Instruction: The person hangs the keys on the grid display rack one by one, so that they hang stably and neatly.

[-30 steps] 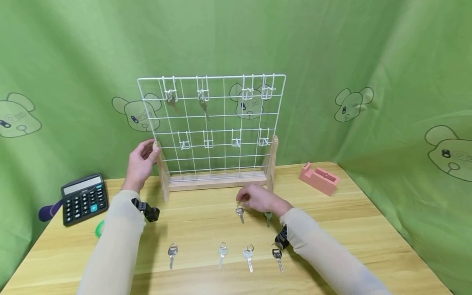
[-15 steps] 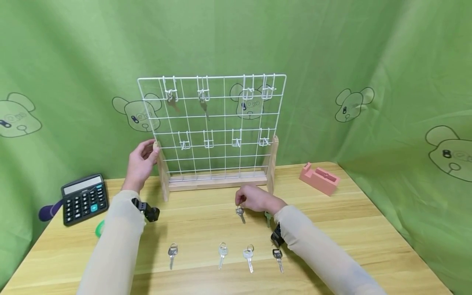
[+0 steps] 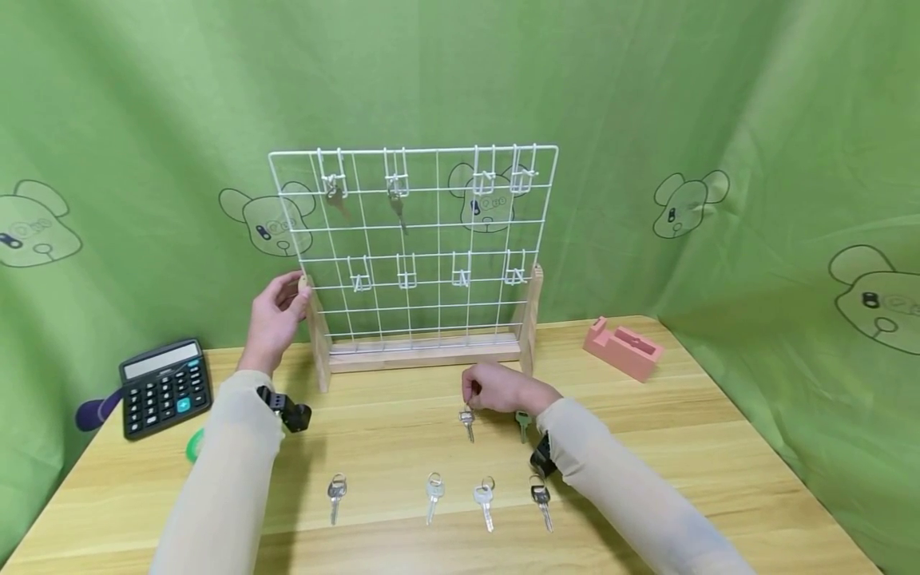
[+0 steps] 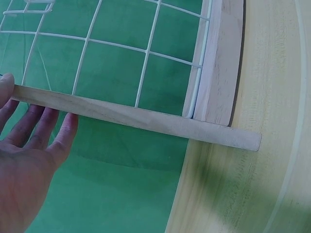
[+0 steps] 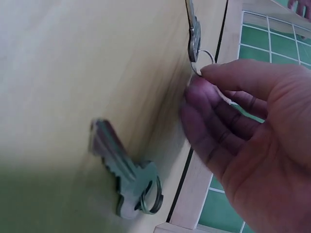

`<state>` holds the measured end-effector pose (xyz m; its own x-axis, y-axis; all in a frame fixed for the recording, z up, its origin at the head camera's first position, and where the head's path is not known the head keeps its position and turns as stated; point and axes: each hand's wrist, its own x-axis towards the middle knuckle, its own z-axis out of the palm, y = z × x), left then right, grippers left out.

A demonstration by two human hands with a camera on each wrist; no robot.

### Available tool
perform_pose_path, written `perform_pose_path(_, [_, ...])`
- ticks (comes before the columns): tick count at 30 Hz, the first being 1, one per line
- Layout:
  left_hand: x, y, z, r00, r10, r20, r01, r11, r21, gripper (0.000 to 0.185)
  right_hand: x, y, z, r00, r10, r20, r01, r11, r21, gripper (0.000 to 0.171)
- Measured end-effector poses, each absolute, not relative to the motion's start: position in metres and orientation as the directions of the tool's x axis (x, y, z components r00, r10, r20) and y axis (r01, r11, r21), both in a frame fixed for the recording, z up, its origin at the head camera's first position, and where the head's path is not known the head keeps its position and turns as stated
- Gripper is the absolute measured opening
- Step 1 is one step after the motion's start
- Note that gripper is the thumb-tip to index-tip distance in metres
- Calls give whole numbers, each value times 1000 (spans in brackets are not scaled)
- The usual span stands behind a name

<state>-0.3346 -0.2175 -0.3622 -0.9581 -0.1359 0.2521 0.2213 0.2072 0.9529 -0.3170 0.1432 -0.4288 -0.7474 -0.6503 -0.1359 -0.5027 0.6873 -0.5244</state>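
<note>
Across the front of the wooden table (image 3: pixel 388 553), four keys (image 3: pixel 433 499) lie in a loose row, ring ends facing away from the person. A bit farther back, another key (image 3: pixel 523 426) lies just by the right wrist. The right hand (image 3: pixel 506 386) pinches the ring (image 5: pixel 209 51) of the held key (image 3: pixel 467 418) (can't tell if its tip touches the wood). Over on the left there's a black calculator (image 3: pixel 165 391). Left hand (image 3: pixel 275 314) grips the rack's left wooden post (image 3: pixel 318 339), thumb on one side, fingers on the other. A pink tape dispenser (image 3: pixel 624 349) sits right of the rack. Up on the white wire grid (image 3: pixel 438 225), two keys (image 3: pixel 398 209) hang top left, and behind everything there's a green curtain (image 3: pixel 611 96).
</note>
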Motion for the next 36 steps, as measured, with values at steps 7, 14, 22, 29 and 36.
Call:
perform_pose_path(7, [-333,-217,-362,-958,-138,251,219,213,952,49,-315,148,-429,-754,-650,-97,-465,632,-620,20])
perform_pose_path(14, [-333,-216,-361,-957,-159,243,210,201,957,48,-314,150,-429,-753,-656,-57,-472,599,-647,22])
perform_pose_path(22, [-332,-216,-362,-961,-145,234,203,201,958,49,-310,154,-430,-770,-638,-31,-429,553,-714,23])
perform_pose_path(29, [-332,-216,-361,-958,-150,244,213,197,957,48,-307,154,-428,-776,-630,24,-443,519,-730,13])
perform_pose_path(36, [-332,-215,-362,-959,-148,241,211,196,958,49,-303,152,-419,-788,-615,40,-430,501,-751,13])
